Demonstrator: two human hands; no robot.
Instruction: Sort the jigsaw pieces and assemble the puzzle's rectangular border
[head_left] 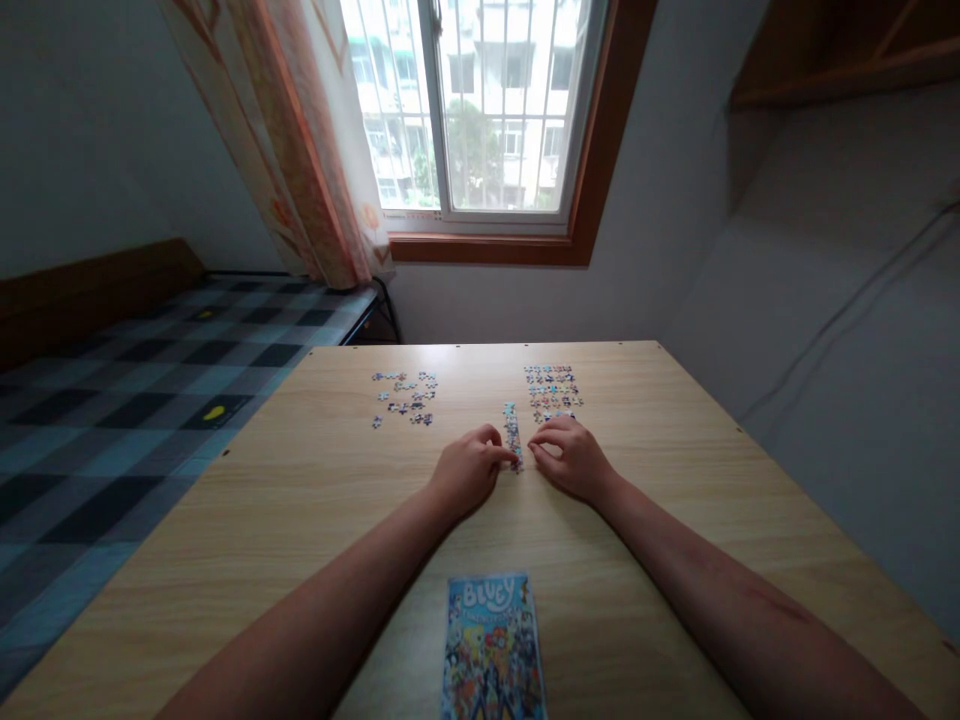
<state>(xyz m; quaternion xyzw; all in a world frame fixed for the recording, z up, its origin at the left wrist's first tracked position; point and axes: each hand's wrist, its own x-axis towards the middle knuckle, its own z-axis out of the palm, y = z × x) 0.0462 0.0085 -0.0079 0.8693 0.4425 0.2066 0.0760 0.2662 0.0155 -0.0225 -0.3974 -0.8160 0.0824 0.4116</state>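
Observation:
A narrow strip of joined jigsaw pieces (511, 425) lies on the wooden table, running away from me between my hands. My left hand (469, 470) is beside its near end, with one fingertip resting on the pieces and the other fingers curled in. Just right of the strip, my right hand (570, 458) is closed in a pinch, thumb and forefinger tips together; anything between them is too small to make out. Beyond that hand are several rows of jigsaw pieces (551, 378), the nearest row partly hidden by it. Scattered loose pieces (405, 386) lie farther left.
Close to me on the table (337, 530) lies a colourful puzzle box or sheet (493, 645) lettered "BLUEY". A bed with a checked cover (97, 400) stands along the left. Past the far edge are a barred window (495, 130) and a curtain (300, 150).

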